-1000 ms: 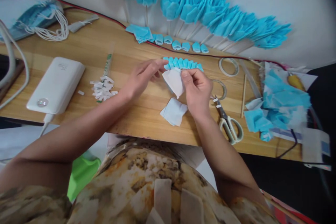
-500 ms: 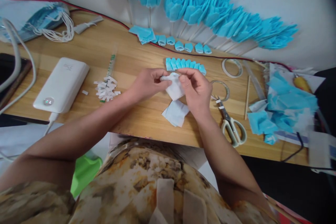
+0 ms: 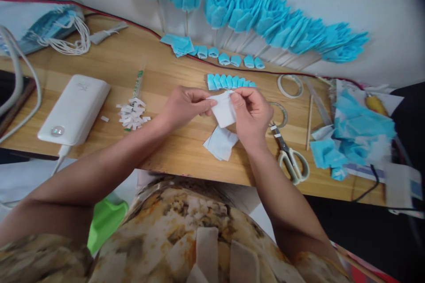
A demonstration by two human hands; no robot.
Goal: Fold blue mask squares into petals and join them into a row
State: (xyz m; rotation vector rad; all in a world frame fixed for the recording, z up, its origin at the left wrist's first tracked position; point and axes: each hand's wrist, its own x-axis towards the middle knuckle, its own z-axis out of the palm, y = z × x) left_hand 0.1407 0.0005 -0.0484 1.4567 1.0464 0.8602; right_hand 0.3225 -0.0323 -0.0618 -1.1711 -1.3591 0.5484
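Note:
Both of my hands pinch one small white fabric square (image 3: 224, 110) above the wooden table (image 3: 159, 70). My left hand (image 3: 186, 107) grips its left top corner between thumb and forefinger. My right hand (image 3: 250, 112) holds its right edge the same way. Just below lies a small stack of white fabric squares (image 3: 219, 143). Right behind the held piece, a row of folded blue petals (image 3: 229, 81) lies flat on the table.
Blue fabric flowers on sticks (image 3: 265, 13) lean on the wall, with small blue rolls (image 3: 229, 56) below them. Scissors (image 3: 289, 154), tape rings (image 3: 290, 85), a wooden stick (image 3: 309, 115) and blue scraps (image 3: 352, 137) lie right. A white power bank (image 3: 75, 108) and white paper bits (image 3: 132, 112) lie left.
My left hand came in from the blue petal row and took the white square's left corner. The square was lowered a little and is now held taut between both hands.

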